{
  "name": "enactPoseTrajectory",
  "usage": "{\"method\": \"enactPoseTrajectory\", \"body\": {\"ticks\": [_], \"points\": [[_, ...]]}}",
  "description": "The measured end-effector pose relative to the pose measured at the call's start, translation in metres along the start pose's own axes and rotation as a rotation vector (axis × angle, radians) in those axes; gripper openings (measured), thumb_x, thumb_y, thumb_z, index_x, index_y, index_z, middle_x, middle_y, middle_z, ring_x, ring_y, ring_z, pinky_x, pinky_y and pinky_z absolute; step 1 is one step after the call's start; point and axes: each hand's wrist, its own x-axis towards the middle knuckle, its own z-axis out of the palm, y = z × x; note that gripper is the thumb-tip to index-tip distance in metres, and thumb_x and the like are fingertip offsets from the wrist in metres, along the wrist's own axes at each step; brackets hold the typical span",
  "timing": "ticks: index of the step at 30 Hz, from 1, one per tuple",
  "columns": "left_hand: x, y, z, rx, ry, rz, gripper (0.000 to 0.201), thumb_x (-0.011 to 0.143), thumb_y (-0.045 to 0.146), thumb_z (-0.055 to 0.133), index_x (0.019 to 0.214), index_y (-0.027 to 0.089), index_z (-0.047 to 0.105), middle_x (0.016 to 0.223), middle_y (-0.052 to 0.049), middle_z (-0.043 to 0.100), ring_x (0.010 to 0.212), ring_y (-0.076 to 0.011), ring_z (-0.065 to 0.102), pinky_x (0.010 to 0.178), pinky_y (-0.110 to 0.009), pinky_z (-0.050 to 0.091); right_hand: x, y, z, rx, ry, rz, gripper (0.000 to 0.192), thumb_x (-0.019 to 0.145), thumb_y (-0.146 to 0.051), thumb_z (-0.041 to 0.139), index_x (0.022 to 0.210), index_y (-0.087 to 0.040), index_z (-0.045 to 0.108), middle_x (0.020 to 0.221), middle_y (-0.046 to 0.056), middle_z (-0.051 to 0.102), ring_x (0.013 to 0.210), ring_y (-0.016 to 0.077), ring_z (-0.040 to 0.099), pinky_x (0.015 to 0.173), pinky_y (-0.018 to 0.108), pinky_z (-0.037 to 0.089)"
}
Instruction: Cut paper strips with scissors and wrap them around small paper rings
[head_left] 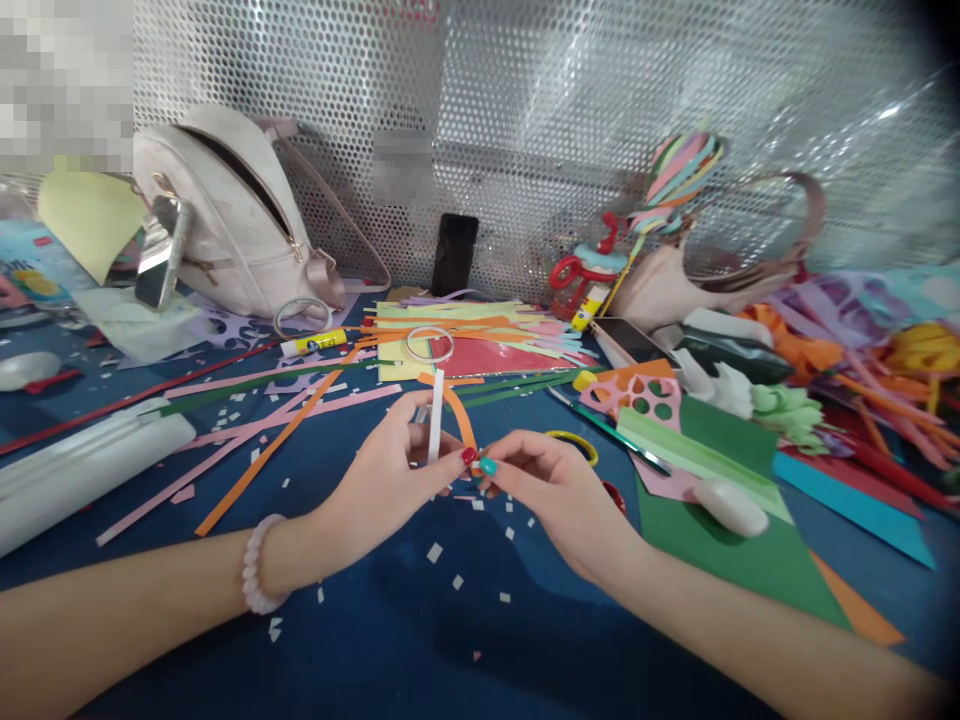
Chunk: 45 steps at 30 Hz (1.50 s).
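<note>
While your left hand [390, 465] and right hand [544, 480] meet fingertip to fingertip above the dark blue tabletop [420, 640], both pinch a narrow orange-and-white paper strip [444, 415] (looped upward toward 12 o'clock); a yellow glue stick [313, 343] lies at 10 o'clock.

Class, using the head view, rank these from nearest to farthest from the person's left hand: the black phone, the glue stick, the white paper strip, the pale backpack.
1. white paper strip: held in the left hand.
2. glue stick: on the table, beyond the hand to its left.
3. black phone: upright against the back wall.
4. pale backpack: far left at the back; close to the phone's rank.
</note>
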Motion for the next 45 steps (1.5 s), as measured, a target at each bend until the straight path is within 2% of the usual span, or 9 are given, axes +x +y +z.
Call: {"method": "enactPoseTrajectory", "body": {"ticks": [6, 10, 16, 23, 33, 39, 45], "points": [[-0.0011, 0.003, 0.0004, 0.009, -0.007, -0.017, 0.051, 0.074, 0.022, 0.063, 0.117, 0.021, 0.035, 0.075, 0.003, 0.063, 0.059, -0.0095, 0.061, 0.053, -0.019, 0.051, -0.001, -0.003, 0.0003, -0.046, -0.021, -0.006, 0.008, 0.067, -0.025, 0.062, 0.071, -0.018, 0.058, 0.065, -0.003, 0.058, 0.061, 0.0097, 0.052, 0.059, 0.023, 0.042], [-0.0015, 0.0017, 0.0, 0.011, 0.012, 0.006, 0.055, 0.074, 0.024, 0.063, 0.121, 0.02, 0.033, 0.074, 0.002, 0.064, 0.061, -0.0115, 0.061, 0.053, -0.02, 0.05, -0.0016, -0.005, 0.0009, -0.052, -0.022, -0.014, 0.009, 0.066, -0.024, 0.061, 0.071, -0.019, 0.057, 0.065, -0.003, 0.057, 0.061, 0.0099, 0.051, 0.059, 0.023, 0.042], [-0.0032, 0.0026, 0.0012, 0.024, 0.016, 0.004, 0.053, 0.074, 0.023, 0.063, 0.119, 0.02, 0.035, 0.075, 0.001, 0.064, 0.06, -0.011, 0.06, 0.054, -0.02, 0.048, -0.0011, -0.0057, 0.0008, -0.059, -0.04, -0.026, 0.007, 0.066, -0.022, 0.061, 0.067, -0.019, 0.055, 0.073, -0.001, 0.06, 0.062, 0.0108, 0.054, 0.061, 0.025, 0.044], [-0.0041, 0.0041, 0.0017, 0.088, 0.017, 0.011, 0.054, 0.075, 0.029, 0.064, 0.119, 0.022, 0.034, 0.079, 0.001, 0.065, 0.064, -0.0119, 0.06, 0.058, -0.022, 0.049, 0.0003, -0.0041, 0.0001, -0.086, -0.037, -0.016, 0.006, 0.066, -0.02, 0.061, 0.066, -0.019, 0.055, 0.072, -0.002, 0.06, 0.058, 0.0101, 0.055, 0.059, 0.025, 0.045], [-0.0051, 0.0031, 0.0019, 0.137, 0.02, 0.043, 0.056, 0.073, 0.027, 0.066, 0.119, 0.023, 0.034, 0.082, -0.001, 0.067, 0.068, -0.0144, 0.064, 0.061, -0.024, 0.05, 0.001, -0.0063, -0.0007, -0.083, -0.005, -0.033, 0.006, 0.064, -0.019, 0.061, 0.063, -0.019, 0.055, 0.073, -0.001, 0.061, 0.058, 0.0106, 0.055, 0.058, 0.026, 0.047], [-0.0063, 0.0036, 0.0014, 0.189, 0.055, 0.057, 0.056, 0.071, 0.026, 0.066, 0.118, 0.023, 0.036, 0.078, 0.001, 0.065, 0.06, -0.0124, 0.061, 0.057, -0.023, 0.049, -0.0005, -0.0066, 0.0005, -0.118, 0.016, -0.056, 0.005, 0.065, -0.019, 0.064, 0.061, -0.019, 0.061, 0.071, 0.0, 0.064, 0.059, 0.0116, 0.057, 0.058, 0.026, 0.048], [-0.0073, 0.0049, 0.0006, 0.205, 0.076, 0.125, 0.053, 0.072, 0.022, 0.065, 0.115, 0.023, 0.035, 0.077, 0.002, 0.065, 0.056, -0.0098, 0.059, 0.057, -0.021, 0.049, 0.003, -0.0051, 0.0005, -0.044, 0.012, 0.066, 0.011, 0.063, -0.029, 0.071, 0.069, -0.02, 0.071, 0.067, 0.0, 0.067, 0.058, 0.0127, 0.059, 0.06, 0.028, 0.051]]}}
